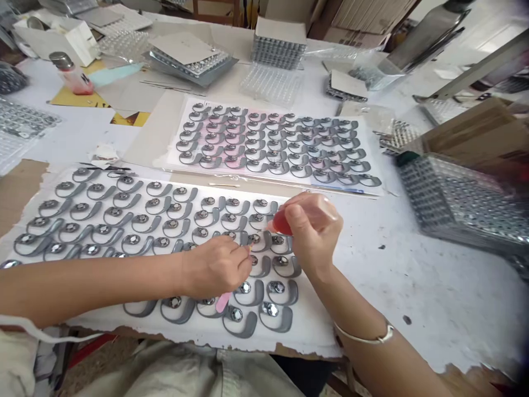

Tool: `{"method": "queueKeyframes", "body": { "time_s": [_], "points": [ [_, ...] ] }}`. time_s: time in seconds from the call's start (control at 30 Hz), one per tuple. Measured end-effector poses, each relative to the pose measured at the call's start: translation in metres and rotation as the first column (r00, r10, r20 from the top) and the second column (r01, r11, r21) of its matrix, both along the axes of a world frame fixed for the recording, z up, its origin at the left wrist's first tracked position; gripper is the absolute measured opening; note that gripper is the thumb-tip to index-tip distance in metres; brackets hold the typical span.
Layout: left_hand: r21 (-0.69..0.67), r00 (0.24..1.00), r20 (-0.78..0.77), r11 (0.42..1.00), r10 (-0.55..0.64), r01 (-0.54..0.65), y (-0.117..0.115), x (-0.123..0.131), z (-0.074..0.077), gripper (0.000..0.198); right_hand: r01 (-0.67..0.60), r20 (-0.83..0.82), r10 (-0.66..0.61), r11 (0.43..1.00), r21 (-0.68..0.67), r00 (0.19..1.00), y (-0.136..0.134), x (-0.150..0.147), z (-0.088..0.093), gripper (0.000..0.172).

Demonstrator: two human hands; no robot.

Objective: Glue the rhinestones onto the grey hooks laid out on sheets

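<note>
My right hand [316, 226] grips a small clear squeeze bottle with red liquid [282, 221], its nozzle pointing left and down over the rows. Closed in a pinch, my left hand [221, 264] holds a thin pink stick [223, 302]; its flat pink end shows below the palm, and a small yellowish tip is near the fingertips. Both hands are close to a grey curved band with a round silver head [255, 240]. Many similar bands stand in rows on a white sheet-covered board [314, 325]. My left forearm hides part of the lower rows.
Behind lies a second board of grey bands [273, 140]. Stacked clear trays of silver parts [467, 198] and a cardboard box [475, 132] stand at right. A bottle with a metal cap [72, 74] is at back left. Further trays [279, 47] sit at the back.
</note>
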State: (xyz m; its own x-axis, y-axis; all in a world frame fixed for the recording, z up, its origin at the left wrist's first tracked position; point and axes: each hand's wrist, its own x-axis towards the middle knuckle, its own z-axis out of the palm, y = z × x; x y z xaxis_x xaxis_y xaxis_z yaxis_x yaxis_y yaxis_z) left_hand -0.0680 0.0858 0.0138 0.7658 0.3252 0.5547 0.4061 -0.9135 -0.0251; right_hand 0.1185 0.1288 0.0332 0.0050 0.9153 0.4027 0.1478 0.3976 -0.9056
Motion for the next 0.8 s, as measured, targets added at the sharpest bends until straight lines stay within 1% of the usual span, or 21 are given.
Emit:
{"method": "queueKeyframes", "body": {
  "time_s": [0.1,0.23,0.4,0.53,0.8],
  "points": [
    [0.048,1.0,-0.018,0.999,0.003,-0.002,-0.002,0.002,-0.002,0.018,-0.027,0.085,0.026,1.0,0.009,0.996,-0.002,-0.002,-0.005,0.032],
    [0.084,1.0,-0.029,0.996,-0.007,0.009,-0.003,0.004,-0.005,0.018,-0.025,0.195,-0.001,0.991,0.13,0.981,-0.001,-0.004,-0.009,0.028],
    [0.084,1.0,-0.025,0.996,-0.006,0.008,-0.003,0.004,-0.005,0.019,-0.046,0.208,0.019,0.991,0.127,0.978,0.0,-0.006,-0.011,0.028],
    [0.082,1.0,-0.026,0.997,-0.005,0.007,-0.003,0.004,-0.004,0.018,-0.043,0.254,0.006,0.989,0.138,0.967,0.001,-0.006,-0.013,0.029],
    [0.084,0.999,-0.033,0.996,0.006,-0.003,-0.005,0.004,-0.004,0.018,-0.039,0.29,-0.011,0.985,0.166,0.957,0.0,-0.007,-0.014,0.028]
  ]
}}
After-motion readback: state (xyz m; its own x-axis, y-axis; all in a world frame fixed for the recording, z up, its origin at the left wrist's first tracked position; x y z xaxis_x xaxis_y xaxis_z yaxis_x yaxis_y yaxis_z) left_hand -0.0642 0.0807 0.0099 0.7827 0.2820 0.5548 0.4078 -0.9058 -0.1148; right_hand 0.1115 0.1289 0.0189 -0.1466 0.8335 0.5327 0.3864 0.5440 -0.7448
